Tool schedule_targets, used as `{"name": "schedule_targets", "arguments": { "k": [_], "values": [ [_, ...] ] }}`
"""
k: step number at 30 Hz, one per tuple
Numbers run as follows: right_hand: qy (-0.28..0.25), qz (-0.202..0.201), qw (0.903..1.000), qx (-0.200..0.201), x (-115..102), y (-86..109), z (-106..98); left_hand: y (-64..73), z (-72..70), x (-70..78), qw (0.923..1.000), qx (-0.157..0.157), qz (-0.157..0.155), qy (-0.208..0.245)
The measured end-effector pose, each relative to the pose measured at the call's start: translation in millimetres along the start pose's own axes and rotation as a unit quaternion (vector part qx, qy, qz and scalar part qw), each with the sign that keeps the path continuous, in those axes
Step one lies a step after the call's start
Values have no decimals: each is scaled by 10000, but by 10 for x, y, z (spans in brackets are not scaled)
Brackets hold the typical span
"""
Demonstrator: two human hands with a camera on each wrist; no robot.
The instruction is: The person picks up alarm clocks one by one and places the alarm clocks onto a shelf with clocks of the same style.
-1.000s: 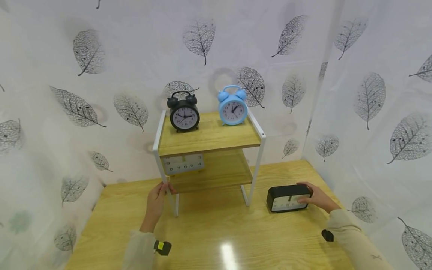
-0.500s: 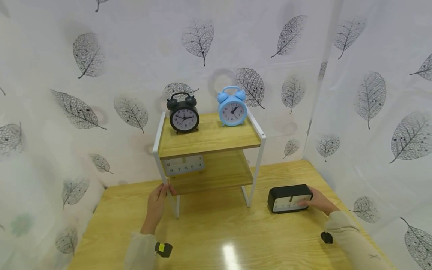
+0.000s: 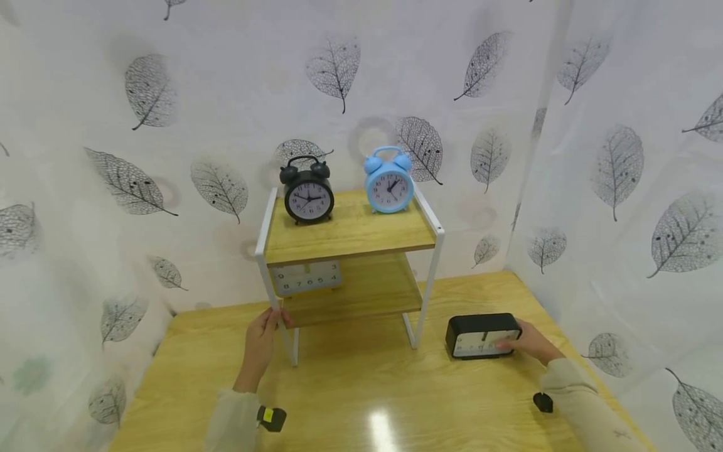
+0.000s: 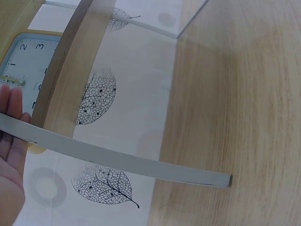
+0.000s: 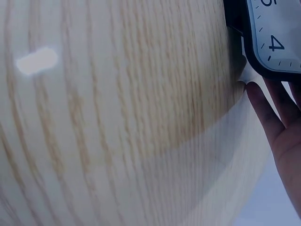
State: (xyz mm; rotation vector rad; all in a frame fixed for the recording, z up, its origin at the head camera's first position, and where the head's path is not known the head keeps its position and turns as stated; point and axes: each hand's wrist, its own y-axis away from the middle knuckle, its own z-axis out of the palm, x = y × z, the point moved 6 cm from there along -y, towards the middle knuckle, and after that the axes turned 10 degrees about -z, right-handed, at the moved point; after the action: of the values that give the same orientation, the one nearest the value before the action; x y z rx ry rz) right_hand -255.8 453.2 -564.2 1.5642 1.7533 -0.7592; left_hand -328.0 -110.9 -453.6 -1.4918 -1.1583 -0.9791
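Observation:
At the front left of a two-tier shelf (image 3: 350, 243), my left hand (image 3: 263, 333) grips the white metal leg (image 4: 117, 158); in the left wrist view its fingers pass around that bar. On the table at the right sits a black rectangular alarm clock (image 3: 471, 326) with a white face. My right hand (image 3: 533, 342) holds this clock by its right end, the thumb over the face; the other fingers are mostly hidden behind it in the head view. In the right wrist view, the fingers lie at the edge of the black clock (image 5: 282, 42).
On the upper board stand a black twin-bell alarm clock (image 3: 309, 194) and a light blue one (image 3: 390, 185). A yellow-edged rectangular clock (image 3: 307, 277) sits on the lower board. The wooden table (image 3: 339, 402) meets leaf-patterned wall covering (image 3: 361, 75) behind and at the right.
The right hand's fingers have slid off the black rectangular clock's top to its right end. The clock has barely moved. My left hand keeps its hold on the shelf leg.

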Motion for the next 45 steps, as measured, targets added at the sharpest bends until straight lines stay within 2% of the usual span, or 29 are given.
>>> {"name": "schedule_targets", "arguments": {
  "k": [7, 11, 15, 18, 22, 24, 35, 39, 45],
  "values": [
    [-242, -72, 9997, -77, -35, 25, 13, 0, -3, -12, 9997, -12, -80, -227],
    [-99, -37, 9999, -63, -38, 25, -7, -10, -5, -17, 9997, 9, -59, -257],
    [95, 176, 9998, -24, -54, 25, -55, -15, -10, -23, 9995, 19, -34, -314],
    [100, 96, 9999, -4, -117, 10, -91, -12, -14, -5, 9994, 48, -27, -343],
    [-99, -274, 9996, 1, -220, -23, -126, -15, -20, 17, 9992, 116, -6, -378],
    [-195, -324, 9993, -10, -239, -31, -138, -19, -21, 13, 9991, 143, 6, -401],
    [-231, -170, 9994, -195, -213, -41, -146, -3, -5, -1, 9992, 116, -130, -353],
    [-144, -54, 9993, -327, -203, -55, -141, 2, -10, 1, 9987, 147, -102, -481],
    [-310, 15, 9986, -438, -157, -75, -121, 4, -10, -8, 9982, 174, -153, -557]
  ]
}}
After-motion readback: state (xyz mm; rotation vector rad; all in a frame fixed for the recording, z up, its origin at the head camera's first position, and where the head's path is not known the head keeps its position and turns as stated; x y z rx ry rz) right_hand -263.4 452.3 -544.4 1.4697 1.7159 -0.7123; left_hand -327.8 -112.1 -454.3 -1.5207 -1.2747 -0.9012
